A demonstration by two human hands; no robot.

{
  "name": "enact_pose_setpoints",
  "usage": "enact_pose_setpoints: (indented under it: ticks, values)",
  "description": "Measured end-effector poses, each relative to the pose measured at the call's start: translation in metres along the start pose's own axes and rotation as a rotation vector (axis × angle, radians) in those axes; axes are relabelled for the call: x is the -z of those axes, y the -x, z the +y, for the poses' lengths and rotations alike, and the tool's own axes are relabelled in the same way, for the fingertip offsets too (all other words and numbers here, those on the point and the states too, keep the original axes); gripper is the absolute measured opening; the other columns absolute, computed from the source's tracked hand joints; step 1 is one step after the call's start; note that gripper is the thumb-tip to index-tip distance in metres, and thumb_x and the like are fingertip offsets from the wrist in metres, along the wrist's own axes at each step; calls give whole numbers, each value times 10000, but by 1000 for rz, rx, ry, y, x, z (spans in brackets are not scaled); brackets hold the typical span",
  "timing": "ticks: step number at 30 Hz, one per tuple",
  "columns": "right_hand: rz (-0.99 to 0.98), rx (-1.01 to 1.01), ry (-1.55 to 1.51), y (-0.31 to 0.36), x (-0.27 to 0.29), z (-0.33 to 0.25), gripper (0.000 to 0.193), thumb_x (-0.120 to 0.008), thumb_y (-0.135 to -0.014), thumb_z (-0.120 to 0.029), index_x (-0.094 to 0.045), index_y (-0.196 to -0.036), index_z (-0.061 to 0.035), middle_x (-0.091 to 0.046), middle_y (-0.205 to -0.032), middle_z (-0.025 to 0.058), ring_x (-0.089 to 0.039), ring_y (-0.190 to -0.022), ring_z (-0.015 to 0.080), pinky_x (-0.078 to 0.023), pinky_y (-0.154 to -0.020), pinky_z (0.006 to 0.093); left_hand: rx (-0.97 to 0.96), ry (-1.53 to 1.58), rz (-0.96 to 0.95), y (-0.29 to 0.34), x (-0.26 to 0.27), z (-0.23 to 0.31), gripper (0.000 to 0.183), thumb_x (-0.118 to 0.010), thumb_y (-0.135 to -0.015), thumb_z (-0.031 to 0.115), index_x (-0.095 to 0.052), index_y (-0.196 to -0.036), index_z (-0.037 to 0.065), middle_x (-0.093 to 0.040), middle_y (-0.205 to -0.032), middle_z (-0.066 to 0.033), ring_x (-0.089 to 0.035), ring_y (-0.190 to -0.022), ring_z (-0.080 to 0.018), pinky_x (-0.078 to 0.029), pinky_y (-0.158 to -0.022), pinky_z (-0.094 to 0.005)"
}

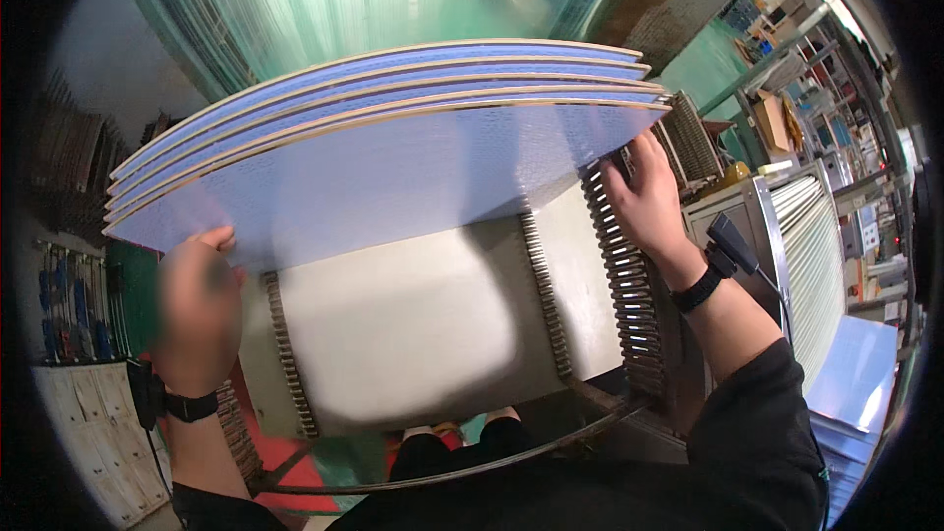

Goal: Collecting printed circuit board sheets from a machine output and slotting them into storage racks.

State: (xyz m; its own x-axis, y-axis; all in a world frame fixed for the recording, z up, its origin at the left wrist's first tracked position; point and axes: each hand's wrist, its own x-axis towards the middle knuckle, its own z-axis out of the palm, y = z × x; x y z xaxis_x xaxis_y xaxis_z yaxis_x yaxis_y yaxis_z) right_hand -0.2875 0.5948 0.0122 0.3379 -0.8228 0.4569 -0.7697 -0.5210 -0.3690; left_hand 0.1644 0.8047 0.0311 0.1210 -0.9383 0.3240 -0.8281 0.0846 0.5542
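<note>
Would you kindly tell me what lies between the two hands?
In the head view, the front blue panel spans the stretch from left hand to right hand.

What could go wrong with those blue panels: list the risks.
The front panel could scrape the panels behind it, since their upper edges stand close together. The right hand, at the panel's edge, might get pinched against the ridged strip just below. The cord at that wrist might snag on something nearby.
</note>
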Motion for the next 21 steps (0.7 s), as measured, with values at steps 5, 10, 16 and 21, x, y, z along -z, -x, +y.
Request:
enact_pose_setpoints:
  ticks: [5, 10, 16, 21]
  values:
    - [-2, -8, -16, -1, 2, -7, 461, -651, -831, -130, -532, -1260, -8, -566, -1259, 208, -513, -1223, 387, -428, -1036, 439, 54, -26, 0, 1, 1, 3, 338, -685, -842, 28, -623, -1172, -15, -641, -1069, -127, -616, -997, -251, -476, -906, -332]
    - [-2, -11, -21, 1, 5, -3, 501, -652, -837, -132, -515, -1304, -10, -557, -1293, 210, -503, -1250, 382, -421, -1050, 435, 63, -19, 102, 16, 13, -27, 214, -617, -886, 4, -614, -1099, -18, -617, -1032, -108, -584, -936, -199, -467, -870, -319]
    - [14, 15, -46, 1, -4, -1, 535, -668, -831, -113, -497, -1327, -7, -544, -1306, 230, -505, -1244, 402, -419, -1049, 441, 92, 215, 687, 16, 19, -43, 331, -514, -1011, 124, -439, -1296, -27, -499, -1159, -69, -469, -1042, -137, -379, -963, -297]
    - [-8, -18, -143, 4, -2, 8, 531, -670, -820, -37, -499, -1320, 12, -555, -1296, 235, -516, -1232, 408, -421, -1039, 430, 118, 258, 733, 4, 14, -22, 634, -559, -958, 94, -252, -1498, -36, -437, -1286, -103, -434, -1133, -180, -325, -1060, -328]
